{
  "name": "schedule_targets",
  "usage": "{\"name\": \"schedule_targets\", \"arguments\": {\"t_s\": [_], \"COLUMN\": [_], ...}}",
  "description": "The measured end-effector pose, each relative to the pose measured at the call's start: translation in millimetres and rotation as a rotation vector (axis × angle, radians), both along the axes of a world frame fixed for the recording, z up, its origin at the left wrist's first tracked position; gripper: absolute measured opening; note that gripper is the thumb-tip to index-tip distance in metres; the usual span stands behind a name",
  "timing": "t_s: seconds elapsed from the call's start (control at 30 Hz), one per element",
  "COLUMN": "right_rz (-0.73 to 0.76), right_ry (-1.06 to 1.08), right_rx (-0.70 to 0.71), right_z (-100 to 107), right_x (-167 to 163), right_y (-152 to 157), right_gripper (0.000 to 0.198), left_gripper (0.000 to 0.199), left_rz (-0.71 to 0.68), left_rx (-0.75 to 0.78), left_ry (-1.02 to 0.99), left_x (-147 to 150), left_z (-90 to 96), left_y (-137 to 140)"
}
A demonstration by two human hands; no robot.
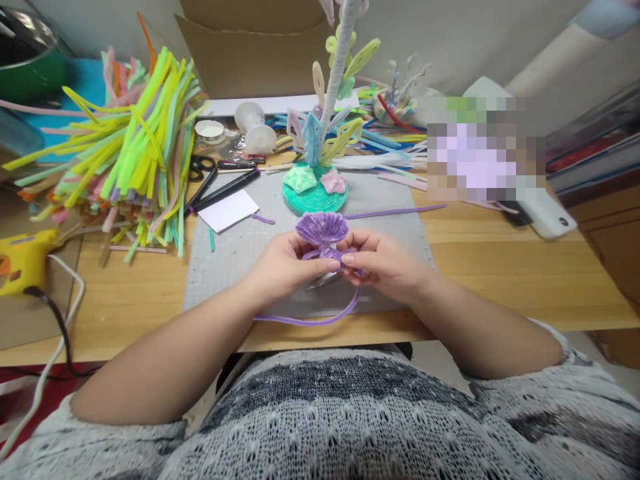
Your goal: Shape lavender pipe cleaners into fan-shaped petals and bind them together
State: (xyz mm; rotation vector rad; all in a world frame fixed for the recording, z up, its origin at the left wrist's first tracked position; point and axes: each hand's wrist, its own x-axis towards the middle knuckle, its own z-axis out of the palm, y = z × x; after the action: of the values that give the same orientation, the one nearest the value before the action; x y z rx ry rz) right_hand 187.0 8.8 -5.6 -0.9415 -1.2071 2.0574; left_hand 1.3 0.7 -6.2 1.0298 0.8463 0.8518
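Fan-shaped piece [323, 228], purple and ribbed

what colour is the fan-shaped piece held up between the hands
The fan-shaped piece is purple; it shows best in the head view.

Plush purple shell shape [321, 228], smooth wooden worktop [500, 273]
The shape has a ridged, matt, fuzzy surface, and the trailing purple stem [320, 323] looks velvety; the worktop shows grain and a faint sheen, the grey cutting mat [395, 227] a smooth, dull face; the glue gun [25, 260] looks like smooth yellow plastic, the white card [229, 211] like matt paper, the bundled stems [140, 143] fuzzy, the sweater [325, 427] coarse openwork knit
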Motion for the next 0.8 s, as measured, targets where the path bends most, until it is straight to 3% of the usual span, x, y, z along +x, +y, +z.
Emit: {"name": "schedule_targets", "arguments": {"t_s": [0.13,0.3,0.43,0.63,0.8], "right_rz": [0.007,-0.049,-0.094,-0.213,-0.234], "right_ry": [-0.008,0.007,-0.035,-0.282,-0.444], "right_rx": [-0.012,0.102,0.314,0.688,0.919], "right_z": [-0.9,-0.8,3.9,8.8,7.9], "right_x": [-1.1,-2.6,-0.2,5.8,5.7], "right_y": [0.6,-0.8,-2.6,-6.1,-9.2], "right_gripper": [0.025,0.027,0.021,0.007,0.007], "left_gripper": [0.034,0.03,0.026,0.027,0.027], "left_rz": [0.019,0.033,0.002,-0.019,-0.003], "left_rx": [-0.048,-0.098,-0.093,-0.104,-0.087], "left_ry": [-0.046,-0.084,-0.099,-0.122,-0.171], "left_x": [0.3,-0.4,-1.0,1.1,1.6], "left_z": [-5.7,-7.7,-5.1,-9.5,-12.4], "left_y": [-0.1,-0.1,-0.1,0.5,1.1]}}
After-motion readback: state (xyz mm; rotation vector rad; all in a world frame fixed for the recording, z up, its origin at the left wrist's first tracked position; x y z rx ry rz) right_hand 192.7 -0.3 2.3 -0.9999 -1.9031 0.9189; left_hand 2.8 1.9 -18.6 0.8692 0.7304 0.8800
